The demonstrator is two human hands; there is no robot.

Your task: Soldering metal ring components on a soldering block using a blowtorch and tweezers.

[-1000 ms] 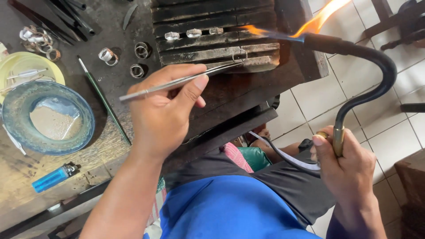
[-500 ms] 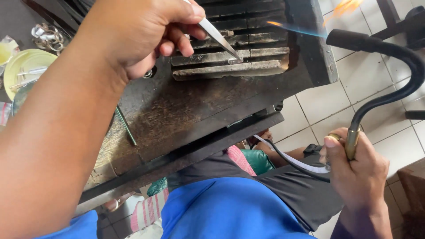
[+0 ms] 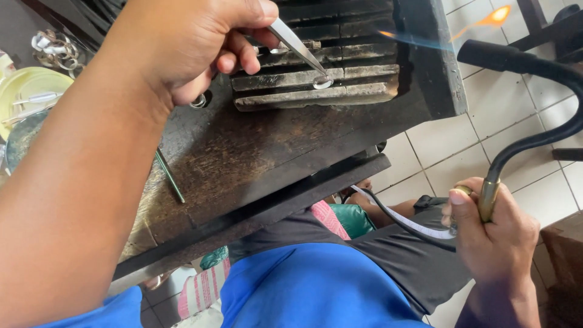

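Steel tweezers [image 3: 300, 45], pinched in left hand [image 3: 200, 45], touch small ring [image 3: 322, 82] on charred block [image 3: 316, 79]. Right hand [image 3: 492, 234] grips lit torch [image 3: 516, 67]; flame clear of ring, heating not begun.

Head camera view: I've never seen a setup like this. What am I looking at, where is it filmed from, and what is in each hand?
The camera sits on the person's head, looking down past a blue shirt. The left hand holds slim metal tweezers, their tips at a small silver ring lying on grey, charred grooved blocks. The blocks rest on a dark, scorched wooden bench. The right hand grips a curved black torch with a brass neck; its nozzle throws a thin blue-orange flame across the blocks. More silver rings and a yellow dish lie far left.
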